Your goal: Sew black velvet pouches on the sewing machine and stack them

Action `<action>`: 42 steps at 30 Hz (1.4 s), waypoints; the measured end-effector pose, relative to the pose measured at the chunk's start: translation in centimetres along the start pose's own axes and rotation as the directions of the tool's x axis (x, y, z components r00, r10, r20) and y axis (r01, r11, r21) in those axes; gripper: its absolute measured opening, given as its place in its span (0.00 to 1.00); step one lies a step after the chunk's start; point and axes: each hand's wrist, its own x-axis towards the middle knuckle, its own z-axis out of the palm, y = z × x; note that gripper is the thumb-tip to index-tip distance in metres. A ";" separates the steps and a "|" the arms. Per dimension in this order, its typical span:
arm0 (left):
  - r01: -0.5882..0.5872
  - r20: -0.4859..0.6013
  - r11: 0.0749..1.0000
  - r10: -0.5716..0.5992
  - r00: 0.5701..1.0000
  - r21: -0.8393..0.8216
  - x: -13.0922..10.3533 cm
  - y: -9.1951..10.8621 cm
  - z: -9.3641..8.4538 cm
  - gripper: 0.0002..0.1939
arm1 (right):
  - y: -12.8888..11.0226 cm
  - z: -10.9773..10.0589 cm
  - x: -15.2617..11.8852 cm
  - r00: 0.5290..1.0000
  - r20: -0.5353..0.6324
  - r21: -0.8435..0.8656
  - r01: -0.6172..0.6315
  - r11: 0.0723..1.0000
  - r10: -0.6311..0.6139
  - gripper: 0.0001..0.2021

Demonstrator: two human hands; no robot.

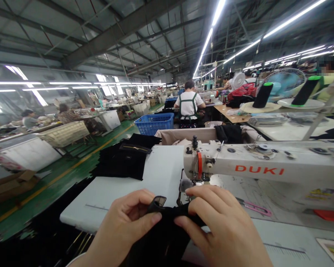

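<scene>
My left hand (pixel 122 226) and my right hand (pixel 219 226) both pinch a piece of black fabric (pixel 161 230) at the near edge of the white sewing table (pixel 114 193). A small black strap loop (pixel 158 202) sticks up from the fabric between my thumbs. Just behind my right hand stands the white sewing machine (pixel 261 167), marked DUKI, with its needle area (pixel 187 185) close to my fingers. A pile of black cloth pieces (pixel 128 155) lies on the table's far left corner.
Pink snips (pixel 254 208) lie on the table under the machine arm. Two black thread cones (pixel 263 94) stand at the right. A blue basket (pixel 154 123) and a seated worker (pixel 189 104) are ahead. A green floor aisle (pixel 58 174) runs on the left.
</scene>
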 end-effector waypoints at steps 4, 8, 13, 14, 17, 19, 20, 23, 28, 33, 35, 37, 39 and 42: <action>0.127 0.006 0.992 -0.127 0.992 -0.006 -0.4 -0.1 0.1 0.12 | 0.3 -0.2 -0.3 0.996 0.071 0.050 -0.055 0.997 0.052 0.08; 0.109 -0.007 0.993 -0.109 0.994 0.040 -0.5 -0.2 0.0 0.12 | 0.2 0.1 -0.3 0.983 0.137 0.212 -0.147 0.966 0.119 0.08; 0.080 0.006 0.996 -0.081 0.997 0.042 -0.4 0.1 0.0 0.10 | -0.4 0.1 0.3 0.976 0.167 0.334 -0.191 0.923 0.142 0.09; 0.075 0.009 0.996 -0.075 0.997 0.040 -0.3 0.1 0.1 0.10 | -0.5 0.0 0.5 0.976 0.172 0.345 -0.184 0.920 0.131 0.09; 0.072 0.009 0.997 -0.072 0.997 0.023 -0.3 0.3 0.2 0.10 | -0.8 -0.1 1.0 0.979 0.165 0.374 -0.172 0.911 0.117 0.09; 0.075 0.011 0.997 -0.075 0.997 0.020 -0.2 0.4 0.2 0.10 | -0.9 0.0 1.2 0.978 0.160 0.383 -0.188 0.904 0.135 0.11; 0.076 0.013 0.997 -0.076 0.997 0.024 -0.2 0.4 0.2 0.10 | -1.0 0.1 1.3 0.976 0.163 0.385 -0.200 0.901 0.147 0.12; 0.084 0.024 0.996 -0.085 0.996 0.037 -0.2 0.2 0.2 0.10 | -1.0 0.3 1.3 0.967 0.185 0.372 -0.232 0.899 0.173 0.12; 0.089 0.024 0.995 -0.090 0.996 0.032 -0.2 -0.1 0.2 0.11 | -0.6 0.4 0.9 0.976 0.191 0.340 -0.170 0.925 0.108 0.10; 0.112 0.020 0.994 -0.113 0.993 0.010 0.0 -0.3 0.3 0.11 | -0.5 0.7 0.5 0.961 0.234 0.318 -0.220 0.922 0.148 0.08; 0.111 0.044 0.993 -0.110 0.993 -0.027 0.0 -0.4 0.3 0.12 | -0.6 0.9 0.5 0.954 0.256 0.366 -0.243 0.898 0.154 0.08; 0.116 0.089 0.987 -0.106 0.990 -0.114 0.0 -0.7 0.3 0.13 | -0.8 0.9 0.5 0.948 0.272 0.407 -0.270 0.873 0.166 0.08; 0.143 0.140 0.965 -0.114 0.984 -0.218 0.0 -1.0 0.4 0.14 | -1.0 0.9 0.6 0.936 0.297 0.420 -0.305 0.855 0.188 0.07; 0.180 0.170 0.945 -0.137 0.976 -0.273 0.0 -1.3 0.4 0.14 | -0.9 0.9 0.7 0.915 0.345 0.430 -0.350 0.832 0.207 0.07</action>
